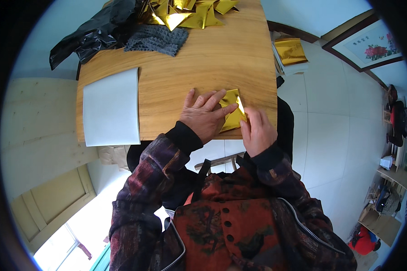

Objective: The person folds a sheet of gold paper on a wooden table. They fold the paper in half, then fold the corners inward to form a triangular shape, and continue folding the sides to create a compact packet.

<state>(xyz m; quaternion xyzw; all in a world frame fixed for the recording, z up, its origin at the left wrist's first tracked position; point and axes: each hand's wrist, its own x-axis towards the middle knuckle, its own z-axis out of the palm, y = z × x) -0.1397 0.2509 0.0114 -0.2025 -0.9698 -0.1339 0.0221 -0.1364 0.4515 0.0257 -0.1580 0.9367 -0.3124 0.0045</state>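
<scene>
A sheet of shiny gold foil paper (232, 122) lies near the front edge of the wooden table, and it looks folded. My left hand (204, 114) rests on its left part with fingers stretched out and spread, covering that side. At the paper's right edge, my right hand (260, 131) has thumb and fingertips pinched together on the foil. The fingers hide exactly how the edge is folded.
Folded gold foil pieces (181, 17) are heaped at the table's far side, beside a black plastic bag (95, 38) and a dark grey textured cloth (157, 39). A pale sheet (111, 108) lies at left. More gold foil (290, 50) sits beyond the right edge.
</scene>
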